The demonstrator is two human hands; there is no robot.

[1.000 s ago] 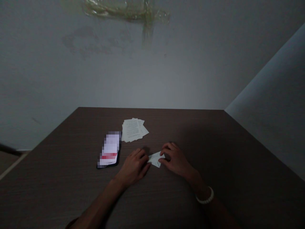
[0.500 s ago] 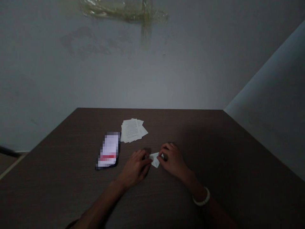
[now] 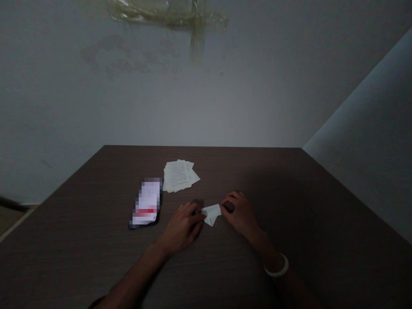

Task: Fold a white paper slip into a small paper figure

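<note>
A small folded white paper [image 3: 211, 214] lies on the dark wood-grain table [image 3: 273, 180], between my hands. My left hand [image 3: 183, 225] rests just left of it, with the fingertips pinching its left corner. My right hand [image 3: 240, 214] sits at its right tip, fingers curled and touching the paper's edge. A white beaded bracelet [image 3: 276, 266] circles my right wrist. Part of the paper is hidden under my left fingers.
A loose stack of printed white sheets [image 3: 178, 176] lies beyond my hands. To its lower left is a dark-cased smartphone [image 3: 146, 202] with a pixelated screen. Walls rise beyond the table's far and right edges, with shiny tape [image 3: 169, 13] stuck high on the far wall.
My right hand has moved a little to the right, and its fingers have drawn back to the paper's right tip. The folded paper now shows more of its upper edge.
</note>
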